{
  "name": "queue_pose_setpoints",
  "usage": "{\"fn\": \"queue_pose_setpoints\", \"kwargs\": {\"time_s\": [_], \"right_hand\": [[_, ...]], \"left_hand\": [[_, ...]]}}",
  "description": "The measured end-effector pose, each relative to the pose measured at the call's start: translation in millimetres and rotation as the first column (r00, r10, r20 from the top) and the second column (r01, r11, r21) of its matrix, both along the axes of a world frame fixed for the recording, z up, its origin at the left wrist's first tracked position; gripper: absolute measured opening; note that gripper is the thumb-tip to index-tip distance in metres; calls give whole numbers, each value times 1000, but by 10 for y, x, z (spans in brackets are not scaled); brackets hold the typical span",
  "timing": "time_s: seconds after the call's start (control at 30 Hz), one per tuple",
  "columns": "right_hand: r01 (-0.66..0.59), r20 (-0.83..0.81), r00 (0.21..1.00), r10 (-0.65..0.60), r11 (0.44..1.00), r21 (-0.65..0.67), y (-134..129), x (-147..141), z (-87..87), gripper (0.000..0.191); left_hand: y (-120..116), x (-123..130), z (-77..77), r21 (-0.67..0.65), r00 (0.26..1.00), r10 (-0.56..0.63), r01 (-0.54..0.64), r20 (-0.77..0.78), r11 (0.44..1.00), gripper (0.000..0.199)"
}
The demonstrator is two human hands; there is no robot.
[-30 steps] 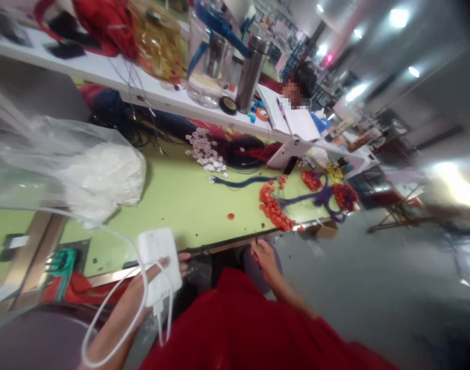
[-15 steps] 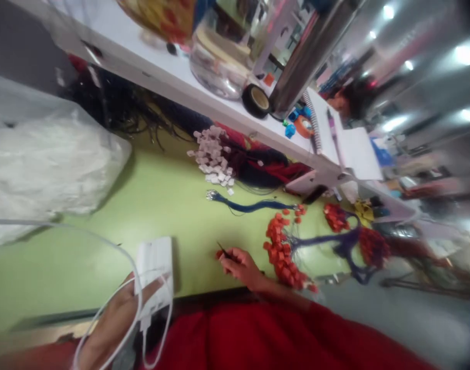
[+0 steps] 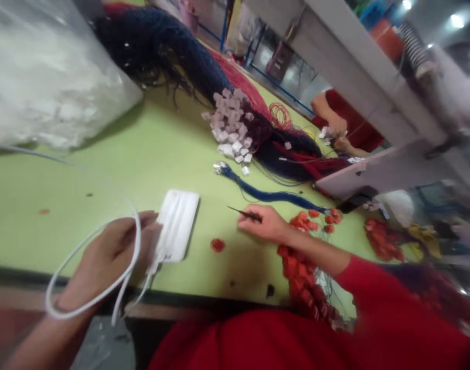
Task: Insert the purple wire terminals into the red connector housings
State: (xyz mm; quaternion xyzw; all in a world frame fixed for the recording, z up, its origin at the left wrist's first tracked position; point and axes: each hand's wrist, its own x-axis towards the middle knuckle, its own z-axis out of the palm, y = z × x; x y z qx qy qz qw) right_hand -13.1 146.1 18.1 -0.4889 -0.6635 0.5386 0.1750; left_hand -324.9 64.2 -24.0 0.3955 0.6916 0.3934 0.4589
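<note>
**"Starting from the left, what's going on?"**

"A clear plastic bag (image 3: 45,77) of white fluffy material is resting on the green tabletop (image 3: 104,174). Below it, the left hand (image 3: 107,252) is curling nearly shut, gripping a white cord (image 3: 92,275) that's looping around it. Its fingertips are reaching the edge of a white pleated pad (image 3: 176,226), which is lying flat on the table."

**"Is that grip working well?"**

"I'd say so. A snug hold is keeping the cord from dragging the pad askew."

**"And further right?"**

"A small red piece (image 3: 218,245) is sitting alone just past the pad. The right hand (image 3: 267,223) is nearly closed, its thumb and fingers pinching a thin dark pointed tool (image 3: 244,213). I can't tell whether it's tweezers or a needle. A light pinch close to the point is giving good control."

**"Beyond that?"**

"The right forearm is passing over a string of orange-red cubes (image 3: 300,272), and a co-worker's hand (image 3: 337,136) is working across the table."
</note>
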Motion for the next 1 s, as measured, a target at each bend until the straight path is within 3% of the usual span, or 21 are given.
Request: {"fn": "queue_pose_setpoints", "kwargs": {"time_s": [0.1, 0.2, 0.33, 0.4, 0.5, 0.57, 0.67, 0.77, 0.9, 1.0], "right_hand": [[-189, 37, 982, 186, 978, 89, -127, -22, -107, 15], [-337, 103, 941, 321, 906, 256, -258, -18, -235, 33], [-413, 226, 909, 349, 822, 392, -302, -84, -344, 61], [-474, 293, 879, 375, 752, 459, -270, -163, -363, 66], [-540, 339, 842, 420, 662, 519, -210, -287, -348, 42], [-561, 317, 826, 466, 632, 535, -218, -311, -291, 21], [-558, 167, 805, 569, 630, 540, -384, -188, -122, 22], [-562, 20, 785, 619, 699, 442, -692, 70, 94, 33], [-520, 8, 826, 564, 756, 396, -1028, 384, 295, 32], [-409, -15, 890, 456, 812, 417, -1134, 575, 355, 33]], "left_hand": [[-343, -24, -93, 149, 924, 28, 32, -381, 988, 38], [-977, 101, -242, 219, 804, 150, -25, -575, 975, 41], [-1785, 548, -306, 355, 694, 359, -157, -624, 922, 37], [-1984, 780, -276, 386, 731, 388, -184, -561, 904, 36], [-1999, 1050, -231, 279, 915, 248, -159, -318, 947, 36], [-1892, 1213, -217, 221, 986, 146, -126, -75, 967, 42], [-1681, 1487, -191, 253, 968, 89, -149, 234, 956, 48], [-1488, 1742, -131, 351, 896, 34, -208, 443, 913, 55], [-1319, 1941, -66, 455, 872, -91, -159, 480, 876, 46], [-1265, 2018, -64, 497, 895, -137, -105, 426, 861, 34]]}}
